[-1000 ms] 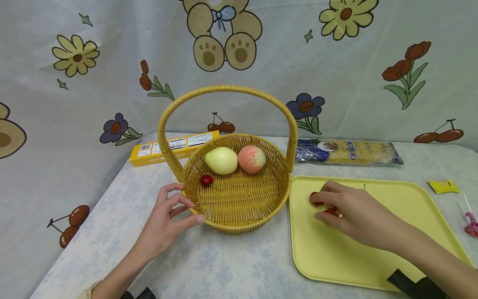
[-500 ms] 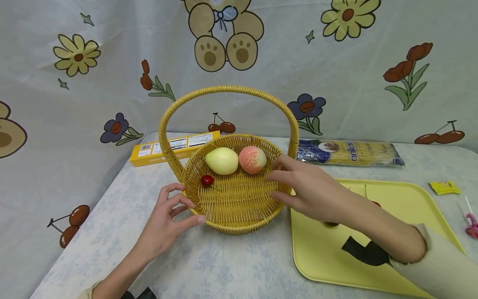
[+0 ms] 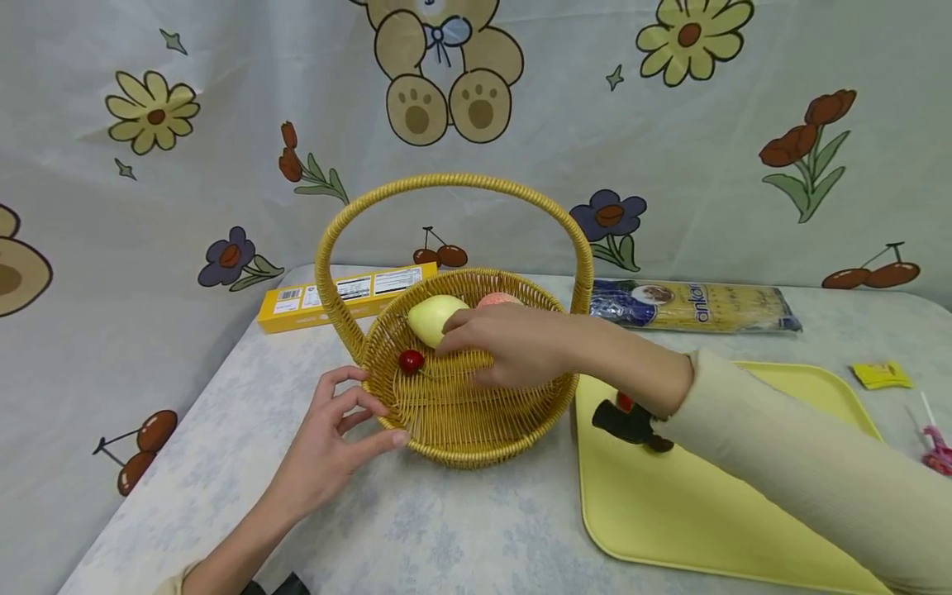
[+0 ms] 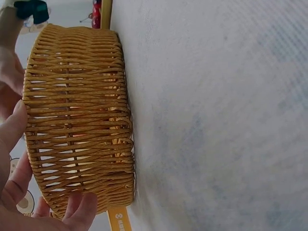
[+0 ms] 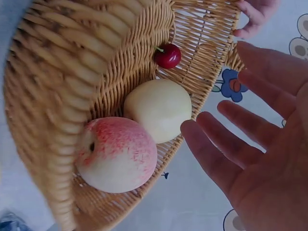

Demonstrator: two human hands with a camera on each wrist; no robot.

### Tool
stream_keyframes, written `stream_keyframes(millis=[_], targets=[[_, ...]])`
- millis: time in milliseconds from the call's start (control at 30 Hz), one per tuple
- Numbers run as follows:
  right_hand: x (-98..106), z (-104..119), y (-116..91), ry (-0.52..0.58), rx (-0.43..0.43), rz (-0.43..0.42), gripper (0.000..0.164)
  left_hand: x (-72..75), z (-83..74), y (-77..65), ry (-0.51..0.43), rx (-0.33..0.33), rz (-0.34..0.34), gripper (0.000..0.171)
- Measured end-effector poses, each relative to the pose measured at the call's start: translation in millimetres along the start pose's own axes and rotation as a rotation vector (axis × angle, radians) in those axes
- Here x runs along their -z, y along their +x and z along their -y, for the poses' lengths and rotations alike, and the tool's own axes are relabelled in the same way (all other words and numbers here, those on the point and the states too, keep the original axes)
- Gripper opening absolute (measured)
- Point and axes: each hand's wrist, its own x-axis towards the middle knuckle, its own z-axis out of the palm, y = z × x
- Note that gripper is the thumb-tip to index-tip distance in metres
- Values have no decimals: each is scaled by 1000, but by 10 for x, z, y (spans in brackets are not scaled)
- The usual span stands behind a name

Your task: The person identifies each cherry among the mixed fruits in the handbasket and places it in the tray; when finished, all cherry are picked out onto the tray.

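A yellow wicker basket (image 3: 476, 454) with a tall handle stands on the table. My left hand (image 3: 335, 438) holds its left rim, the thumb (image 4: 18, 113) lying along the edge and a fingertip against the outer wall. Inside lie a pale yellow-green pear (image 5: 161, 110), a pink-speckled peach (image 5: 118, 156) and a dark red cherry (image 5: 168, 56) with a stem. Over the basket hovers my right hand (image 3: 513, 343), which partly covers pear and peach in the head view. Its fingers are spread and hold nothing in the right wrist view (image 5: 250, 125).
To the right lies a yellow tray (image 3: 669, 521); on it a small red fruit (image 3: 625, 402) shows partly behind my wrist strap. Behind are a yellow box (image 3: 312, 304) and a pasta packet (image 3: 699, 306). A yellow wrapper (image 3: 881, 375) and a pink lollipop (image 3: 939, 454) sit far right.
My right hand has gone from the red fruit on the tray leftward, past the basket's right rim, to above the basket. My left hand has stayed at the rim.
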Motion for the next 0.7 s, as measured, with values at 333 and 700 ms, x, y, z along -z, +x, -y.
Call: stream_keyframes(millis=[333,700], targets=[[-12,23,453,-2,-5,147,43,3,12,-14,-31,-9,15,22],[-180,9,814,-12,-26,292,56,29,-3,-24,20,14,18,26]])
